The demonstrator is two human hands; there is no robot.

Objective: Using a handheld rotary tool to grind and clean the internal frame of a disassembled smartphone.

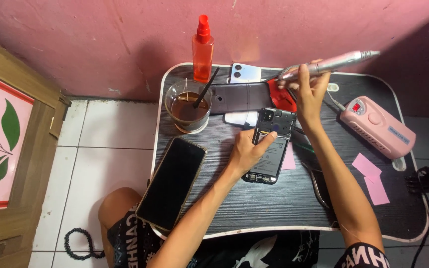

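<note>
My left hand point(248, 150) rests on an opened phone point(270, 144) with its back cover off, thumb pressing near its middle. The phone lies on a small dark lap table point(284, 208). My right hand point(310, 92) is raised above the phone's top end and grips a silver pen-shaped rotary tool point(331, 63), held roughly level with its tip pointing left. A cord runs from the tool toward a pink control box point(377, 126) at the right.
A glass of dark drink point(188, 106) with a stick, an orange spray bottle point(202, 49), a grey back cover point(239, 97), a white phone point(245, 73) and a large black phone point(172, 182) sit on the left. Pink paper slips point(371, 177) lie right. Pink wall behind.
</note>
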